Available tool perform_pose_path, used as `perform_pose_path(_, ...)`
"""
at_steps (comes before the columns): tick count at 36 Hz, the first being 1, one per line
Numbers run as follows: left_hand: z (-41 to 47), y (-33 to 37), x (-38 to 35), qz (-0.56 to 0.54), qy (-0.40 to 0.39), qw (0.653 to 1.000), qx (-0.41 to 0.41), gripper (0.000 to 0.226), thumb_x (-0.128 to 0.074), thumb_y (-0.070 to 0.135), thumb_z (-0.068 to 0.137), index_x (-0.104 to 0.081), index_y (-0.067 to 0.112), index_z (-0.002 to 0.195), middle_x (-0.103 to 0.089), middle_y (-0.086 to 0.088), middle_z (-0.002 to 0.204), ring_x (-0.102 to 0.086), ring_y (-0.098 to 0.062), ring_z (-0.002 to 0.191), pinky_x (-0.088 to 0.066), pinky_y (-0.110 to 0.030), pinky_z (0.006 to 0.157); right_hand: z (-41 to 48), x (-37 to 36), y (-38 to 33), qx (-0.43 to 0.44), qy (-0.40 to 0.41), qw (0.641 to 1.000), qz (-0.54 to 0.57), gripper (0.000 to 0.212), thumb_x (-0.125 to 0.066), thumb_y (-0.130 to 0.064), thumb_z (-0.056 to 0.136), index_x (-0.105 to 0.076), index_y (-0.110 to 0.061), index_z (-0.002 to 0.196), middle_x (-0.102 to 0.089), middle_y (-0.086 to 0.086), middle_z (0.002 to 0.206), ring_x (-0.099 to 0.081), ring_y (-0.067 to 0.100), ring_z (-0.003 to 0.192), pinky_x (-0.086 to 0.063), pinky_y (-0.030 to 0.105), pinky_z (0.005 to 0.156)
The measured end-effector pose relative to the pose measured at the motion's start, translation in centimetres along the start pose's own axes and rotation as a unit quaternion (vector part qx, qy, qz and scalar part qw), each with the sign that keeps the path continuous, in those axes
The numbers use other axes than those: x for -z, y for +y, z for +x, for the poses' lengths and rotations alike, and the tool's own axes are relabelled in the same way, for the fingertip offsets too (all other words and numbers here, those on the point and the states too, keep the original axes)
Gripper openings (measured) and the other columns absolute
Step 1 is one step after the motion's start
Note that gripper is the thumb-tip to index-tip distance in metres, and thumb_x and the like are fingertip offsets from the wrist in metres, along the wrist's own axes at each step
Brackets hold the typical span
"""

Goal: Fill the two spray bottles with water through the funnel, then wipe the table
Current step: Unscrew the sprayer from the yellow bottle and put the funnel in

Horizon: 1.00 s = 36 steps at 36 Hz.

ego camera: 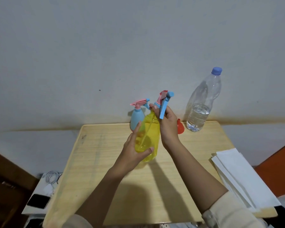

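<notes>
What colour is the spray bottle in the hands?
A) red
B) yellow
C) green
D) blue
B: the left hand and right hand both hold the yellow spray bottle; the blue spray bottle stands behind it, untouched.

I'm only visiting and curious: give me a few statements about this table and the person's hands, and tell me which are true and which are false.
1. The left hand holds the yellow spray bottle by its body. True.
2. The water bottle stands open. False: its blue cap is on.
3. The funnel sits in the yellow spray bottle's neck. False: it lies on the table, between the right hand and the water bottle.
4. The right hand grips the yellow spray bottle's spray head. True.
5. The blue spray bottle stands at the table's far edge. True.
</notes>
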<state>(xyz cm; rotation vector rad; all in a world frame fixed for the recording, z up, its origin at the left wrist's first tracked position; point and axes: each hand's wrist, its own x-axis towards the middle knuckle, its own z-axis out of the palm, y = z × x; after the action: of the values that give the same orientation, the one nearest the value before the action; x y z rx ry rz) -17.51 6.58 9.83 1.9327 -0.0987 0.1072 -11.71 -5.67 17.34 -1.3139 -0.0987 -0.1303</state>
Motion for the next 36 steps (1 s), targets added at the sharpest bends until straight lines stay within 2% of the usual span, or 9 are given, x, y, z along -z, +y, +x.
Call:
perform_pose_path(3,-0.5,-0.4,0.7,0.012,-0.006,1.0,0.011,0.088,-0.067,0.056,0.068,-0.014,0.063,0.137,-0.042,0.008,0.142,-0.046,-0.012,0.126,-0.044,-0.042,0.103,0.9,0.1,-1.2,0.014,0.009,1.0,-0.004,0.008,-0.059,-0.017,0.091,-0.064,-0.013,0.097,-0.067,-0.003,0.091,-0.065,0.001,0.084,-0.047,0.009,0.071)
perform_pose_path(6,-1.1,-1.4,1.3,0.035,0.008,0.999,0.025,0.09,-0.07,0.053,0.068,-0.013,0.064,0.137,-0.042,0.009,0.139,-0.045,-0.01,0.124,-0.043,-0.039,0.103,2.3,0.4,-2.4,0.021,0.012,1.0,0.01,0.005,-0.059,-0.016,0.091,-0.062,-0.019,0.093,-0.067,-0.001,0.094,-0.065,0.014,0.095,-0.05,0.022,0.087)
perform_pose_path(9,-1.5,-2.8,1.6,0.047,0.022,0.998,0.045,0.09,-0.072,0.044,0.073,-0.012,0.063,0.137,-0.039,0.013,0.139,-0.042,-0.009,0.125,-0.041,-0.037,0.104,3.4,0.9,-3.8,0.031,0.015,0.999,0.035,0.007,-0.058,-0.016,0.092,-0.061,-0.015,0.098,-0.067,0.0,0.093,-0.065,0.014,0.094,-0.052,0.028,0.09)
perform_pose_path(12,-1.9,-4.0,1.8,0.068,0.046,0.994,0.071,0.09,-0.066,0.058,0.066,-0.011,0.064,0.137,-0.043,0.013,0.131,-0.043,-0.011,0.122,-0.039,-0.039,0.104,4.2,1.5,-5.1,0.052,0.021,0.998,0.041,0.006,-0.058,-0.014,0.092,-0.061,-0.017,0.096,-0.067,-0.001,0.091,-0.065,0.014,0.094,-0.051,0.029,0.092)
perform_pose_path(16,-1.9,-5.2,1.5,0.032,0.091,0.991,0.097,0.092,-0.073,0.046,0.073,-0.012,0.059,0.14,-0.045,0.004,0.126,-0.043,-0.017,0.121,-0.039,-0.04,0.103,4.5,2.9,-5.4,0.08,0.034,0.995,-0.05,0.016,-0.056,-0.008,0.092,-0.062,-0.023,0.092,-0.067,-0.003,0.092,-0.066,0.011,0.093,-0.051,0.03,0.094)
perform_pose_path(22,-0.9,-5.8,0.3,-0.054,0.142,0.984,0.098,0.085,-0.073,0.019,0.081,-0.021,0.045,0.142,-0.043,0.009,0.138,-0.045,-0.013,0.125,-0.041,-0.037,0.103,3.0,6.1,1.1,-0.034,0.007,0.971,-0.236,0.015,-0.06,-0.017,0.084,-0.066,-0.009,0.095,-0.064,0.009,0.086,-0.055,0.015,0.079,-0.047,0.036,0.073)
perform_pose_path(27,-0.4,-7.0,-1.1,-0.064,0.143,0.982,0.106,0.096,-0.075,0.039,0.058,-0.024,0.045,0.14,-0.043,0.001,0.142,-0.045,-0.015,0.127,-0.041,-0.045,0.106,-0.1,9.3,9.2,-0.148,-0.014,0.932,-0.331,0.007,-0.062,-0.007,0.081,-0.063,-0.008,0.088,-0.055,0.001,0.073,-0.047,0.016,0.07,-0.033,0.016,0.056)
perform_pose_path(32,0.7,-9.2,-2.3,-0.026,0.135,0.984,0.113,0.112,-0.074,0.044,0.047,-0.025,0.026,0.145,-0.041,-0.008,0.141,-0.043,-0.025,0.128,-0.04,-0.047,0.104,-1.6,11.1,14.2,-0.186,-0.029,0.902,-0.388,0.011,-0.065,-0.008,0.079,-0.062,-0.001,0.087,-0.053,0.001,0.069,-0.048,0.018,0.071,-0.034,0.017,0.055)
perform_pose_path(36,1.5,-10.3,-2.9,-0.011,0.125,0.986,0.106,0.101,-0.075,0.045,0.049,-0.026,0.032,0.137,-0.042,-0.005,0.138,-0.043,-0.023,0.126,-0.04,-0.036,0.099,-1.7,11.1,16.5,-0.191,-0.021,0.89,-0.414,0.013,-0.068,-0.012,0.079,-0.057,-0.008,0.086,-0.058,0.004,0.078,-0.051,0.015,0.069,-0.034,0.014,0.05)
